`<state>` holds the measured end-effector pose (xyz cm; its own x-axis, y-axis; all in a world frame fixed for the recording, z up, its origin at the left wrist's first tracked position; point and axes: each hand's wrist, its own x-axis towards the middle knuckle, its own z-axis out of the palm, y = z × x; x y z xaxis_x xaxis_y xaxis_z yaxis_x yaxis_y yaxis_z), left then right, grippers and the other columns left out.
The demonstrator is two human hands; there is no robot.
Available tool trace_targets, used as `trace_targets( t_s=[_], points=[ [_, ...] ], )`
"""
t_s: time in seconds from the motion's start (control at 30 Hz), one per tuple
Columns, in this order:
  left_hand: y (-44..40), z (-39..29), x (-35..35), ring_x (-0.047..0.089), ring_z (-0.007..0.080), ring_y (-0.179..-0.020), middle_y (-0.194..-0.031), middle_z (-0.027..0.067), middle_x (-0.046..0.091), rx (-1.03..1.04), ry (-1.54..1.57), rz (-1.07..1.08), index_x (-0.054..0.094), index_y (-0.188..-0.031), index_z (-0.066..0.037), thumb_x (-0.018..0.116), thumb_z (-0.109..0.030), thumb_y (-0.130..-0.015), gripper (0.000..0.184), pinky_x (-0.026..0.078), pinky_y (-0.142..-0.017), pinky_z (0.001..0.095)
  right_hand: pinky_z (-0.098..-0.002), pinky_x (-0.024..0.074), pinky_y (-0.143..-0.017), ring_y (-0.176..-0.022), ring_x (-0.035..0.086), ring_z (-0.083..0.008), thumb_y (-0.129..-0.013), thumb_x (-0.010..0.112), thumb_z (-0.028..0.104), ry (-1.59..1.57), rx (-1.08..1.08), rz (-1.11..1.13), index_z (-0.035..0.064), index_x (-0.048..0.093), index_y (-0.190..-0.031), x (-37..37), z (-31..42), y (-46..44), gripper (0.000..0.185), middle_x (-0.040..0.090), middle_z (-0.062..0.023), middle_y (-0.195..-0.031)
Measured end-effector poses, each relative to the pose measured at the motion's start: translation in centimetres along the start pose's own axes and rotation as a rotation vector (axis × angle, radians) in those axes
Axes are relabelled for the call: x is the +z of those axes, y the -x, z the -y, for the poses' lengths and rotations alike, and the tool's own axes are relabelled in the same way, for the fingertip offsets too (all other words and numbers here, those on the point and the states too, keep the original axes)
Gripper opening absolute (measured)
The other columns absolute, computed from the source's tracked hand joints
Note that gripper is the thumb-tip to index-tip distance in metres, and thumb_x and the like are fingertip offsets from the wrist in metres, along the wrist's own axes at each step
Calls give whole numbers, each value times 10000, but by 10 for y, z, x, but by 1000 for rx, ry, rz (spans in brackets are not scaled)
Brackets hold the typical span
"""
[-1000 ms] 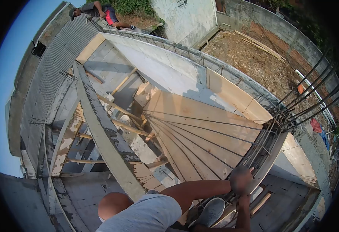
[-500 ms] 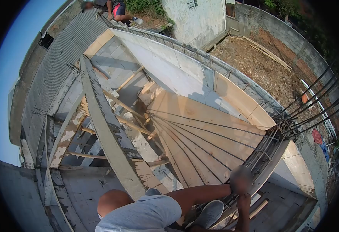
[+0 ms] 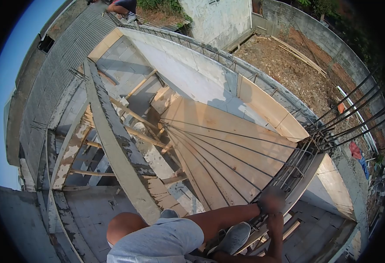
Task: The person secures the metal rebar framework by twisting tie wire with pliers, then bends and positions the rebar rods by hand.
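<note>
"First, which large components are enclosing the work position?"

"A long, whitish masonry wall (image 3: 188, 72) is running along the far side. A straight, grey concrete beam (image 3: 118, 151) is crossing the left half of the view at a slant. Between these two, a broad, tan plywood panel (image 3: 232, 125) is widening toward the right."

"Where are the steel parts lying?"

"A narrow, elongated cage of dark steel bars (image 3: 292, 163) is following the panel's right-hand edge down toward a grey, rounded shoe (image 3: 237, 236). Slender, dark steel rods (image 3: 222, 150) are lying over the panel, fanning out from its narrow end toward the cage."

"Finally, what are the hands doing?"

"The bare left hand (image 3: 272, 200) is overlapping the cage in this view, just beyond the shoe. It is showing only as a blur; I cannot tell whether it is grasping a bar or holding nothing. The bare right hand (image 3: 275, 220) is adjoining it on the near side. Its fingers are not showing distinctly, so I cannot tell its grip either."
</note>
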<state>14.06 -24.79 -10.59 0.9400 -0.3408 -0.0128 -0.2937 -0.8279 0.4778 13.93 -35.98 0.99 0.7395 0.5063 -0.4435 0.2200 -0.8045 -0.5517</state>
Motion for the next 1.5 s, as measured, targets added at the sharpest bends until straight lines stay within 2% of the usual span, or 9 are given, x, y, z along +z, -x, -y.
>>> trace_targets(
  t_s=[0.07, 0.3, 0.53, 0.7, 0.87, 1.03, 1.13, 1.27, 1.5],
  points=[
    [3, -2, -17, 624, 214, -1040, -1057, 31, 667, 14, -14, 52, 709, -971, -136, 676, -235, -754, 240, 376, -1018, 587, -456, 509, -640, -642, 666, -355, -836, 488, 176, -6, 40, -16, -54, 668, -760, -2, 2, -2, 301, 655, -213, -678],
    [1, 1, -41, 629, 190, -1037, -1009, -2, 649, 16, 8, 172, 714, -928, -172, 683, -190, -731, 201, 374, -999, 536, -452, 520, -629, -612, 668, -348, -844, 490, 177, 18, -36, -5, -51, 664, -756, -3, -4, -11, 300, 646, -200, -637],
    [-8, 1, -68, 646, 220, -1052, -1125, 31, 645, 73, -44, 443, 664, -1091, -157, 666, -220, -804, 293, 378, -1006, 537, -417, 522, -588, -542, 652, -294, -863, 484, 200, -35, -11, -166, -35, 667, -784, -1, -6, -3, 309, 629, -185, -612],
    [-1, 4, -53, 647, 240, -1046, -1095, 77, 642, 72, -75, 308, 629, -1116, -124, 664, -204, -792, 335, 362, -1029, 557, -518, 489, -748, -800, 613, -463, -851, 498, 205, -118, 79, -74, -36, 635, -832, -9, 12, 3, 278, 638, -258, -854],
    [3, 7, -56, 652, 236, -1023, -1064, 65, 637, 94, -16, 250, 615, -1122, -126, 642, -170, -774, 352, 345, -1035, 570, -508, 492, -746, -778, 620, -465, -856, 483, 196, -140, 126, -129, -38, 630, -821, -11, 15, 0, 279, 637, -241, -788],
    [-3, 13, -54, 658, 209, -1010, -1066, 41, 658, 110, 40, 244, 638, -1057, -141, 626, -171, -797, 262, 395, -992, 536, -337, 461, -486, -482, 567, -180, -912, 434, 189, -372, 165, -47, -21, 584, -752, -19, 8, 0, 304, 590, -102, -595],
    [-6, 8, -65, 668, 214, -991, -1077, 47, 672, 110, 35, 270, 655, -1044, -141, 603, -160, -827, 224, 421, -971, 519, -324, 439, -463, -463, 538, -162, -925, 432, 204, -678, 406, -76, -15, 590, -774, -19, 16, 9, 309, 591, -91, -596],
    [-4, 9, -57, 668, 212, -994, -1090, 44, 671, 103, -24, 235, 649, -1060, -128, 611, -155, -822, 242, 412, -979, 528, -310, 431, -429, -444, 531, -157, -925, 448, 206, -895, 468, -140, -6, 603, -797, -7, 17, 11, 292, 583, -82, -589],
    [6, 10, -51, 666, 212, -993, -1109, 55, 667, 132, 55, 53, 638, -1056, -117, 596, -150, -817, 245, 374, -1016, 527, -315, 422, -421, -440, 525, -156, -927, 454, 191, -880, 474, -120, -14, 594, -785, -14, 27, 6, 286, 582, -85, -584]
  ],
)
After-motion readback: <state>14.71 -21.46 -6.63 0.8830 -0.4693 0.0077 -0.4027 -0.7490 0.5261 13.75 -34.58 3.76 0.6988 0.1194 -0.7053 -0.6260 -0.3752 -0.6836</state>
